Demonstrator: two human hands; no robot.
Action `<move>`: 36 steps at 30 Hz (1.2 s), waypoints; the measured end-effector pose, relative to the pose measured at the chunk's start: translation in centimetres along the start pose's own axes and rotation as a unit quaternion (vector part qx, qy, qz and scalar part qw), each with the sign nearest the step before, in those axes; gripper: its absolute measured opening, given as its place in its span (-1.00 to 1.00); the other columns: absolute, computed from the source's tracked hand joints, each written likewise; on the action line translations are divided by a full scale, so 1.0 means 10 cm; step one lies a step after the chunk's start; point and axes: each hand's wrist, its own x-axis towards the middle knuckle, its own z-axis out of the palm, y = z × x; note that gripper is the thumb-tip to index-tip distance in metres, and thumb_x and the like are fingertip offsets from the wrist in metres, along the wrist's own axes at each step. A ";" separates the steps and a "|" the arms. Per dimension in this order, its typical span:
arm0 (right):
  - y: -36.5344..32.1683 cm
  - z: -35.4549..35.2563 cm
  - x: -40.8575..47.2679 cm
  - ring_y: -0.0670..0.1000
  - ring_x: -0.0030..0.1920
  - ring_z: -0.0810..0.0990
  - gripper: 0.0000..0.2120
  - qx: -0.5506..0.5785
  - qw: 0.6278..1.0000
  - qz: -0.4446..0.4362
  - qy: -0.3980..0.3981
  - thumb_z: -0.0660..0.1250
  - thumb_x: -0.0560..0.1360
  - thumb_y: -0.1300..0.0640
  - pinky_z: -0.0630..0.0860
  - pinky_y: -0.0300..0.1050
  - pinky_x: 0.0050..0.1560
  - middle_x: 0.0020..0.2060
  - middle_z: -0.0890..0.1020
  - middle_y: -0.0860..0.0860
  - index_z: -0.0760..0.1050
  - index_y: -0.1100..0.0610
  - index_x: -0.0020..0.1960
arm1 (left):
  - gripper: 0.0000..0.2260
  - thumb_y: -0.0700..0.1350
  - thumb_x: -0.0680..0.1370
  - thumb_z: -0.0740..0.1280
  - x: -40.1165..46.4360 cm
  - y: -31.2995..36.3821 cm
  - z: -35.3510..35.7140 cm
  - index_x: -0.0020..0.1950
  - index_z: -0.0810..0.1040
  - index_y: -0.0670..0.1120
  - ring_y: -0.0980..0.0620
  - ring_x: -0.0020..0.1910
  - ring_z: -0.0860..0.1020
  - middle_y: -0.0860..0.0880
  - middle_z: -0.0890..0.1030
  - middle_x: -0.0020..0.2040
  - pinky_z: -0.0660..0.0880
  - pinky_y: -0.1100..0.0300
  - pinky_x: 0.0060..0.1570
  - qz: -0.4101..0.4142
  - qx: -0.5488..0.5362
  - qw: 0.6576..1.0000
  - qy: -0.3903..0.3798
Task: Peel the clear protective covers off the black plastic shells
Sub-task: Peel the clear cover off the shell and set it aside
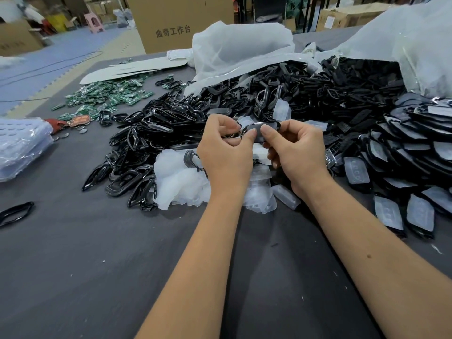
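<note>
Both hands pinch one black shell above the table, left hand and right hand gripping opposite ends with thumbs on top; the shell looks light, stiff and glossy; its clear cover, thin and slippery, likely lifts best from an edge; peeled covers lie beneath, shell heaps beyond.

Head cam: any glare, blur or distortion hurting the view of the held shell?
Head view: wide-angle bending curves the table edge and stretches the forearms; glare streaks the glossy black shell pinched by left hand and right hand, and the loose black shells; the background cardboard box is soft; lighting is even, shadows faint.
</note>
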 end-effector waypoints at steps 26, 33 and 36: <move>-0.06 -0.01 -0.02 -0.05 -0.48 0.51 -0.85 0.027 0.999 0.027 -0.013 0.50 0.56 0.18 0.39 -0.21 -0.53 -0.39 0.65 0.05 0.61 0.25 -0.10 | -0.89 -0.39 0.54 0.44 0.11 -0.06 -0.06 -0.03 0.68 -0.21 0.07 -0.35 0.61 -0.15 0.67 -0.22 0.54 0.31 -0.32 -0.045 -0.117 0.988 -0.092; -0.09 -0.03 -0.01 -0.05 -0.50 0.51 -0.84 0.041 0.997 0.062 -0.024 0.45 0.59 0.25 0.40 -0.21 -0.57 -0.43 0.62 0.05 0.59 0.23 -0.17 | -0.85 -0.39 0.55 0.43 0.14 -0.09 -0.08 -0.06 0.70 -0.15 0.15 -0.35 0.60 -0.01 0.68 -0.27 0.54 0.33 -0.31 -0.048 -0.107 0.987 -0.109; -0.08 0.00 -0.02 -0.03 -0.46 0.57 -0.85 0.004 0.999 0.040 -0.034 0.40 0.62 0.26 0.48 -0.18 -0.52 -0.42 0.63 0.03 0.62 0.22 -0.14 | -0.85 -0.39 0.55 0.43 0.16 -0.09 -0.11 -0.05 0.71 -0.16 0.13 -0.33 0.62 -0.08 0.69 -0.23 0.55 0.34 -0.31 -0.045 -0.098 0.988 -0.109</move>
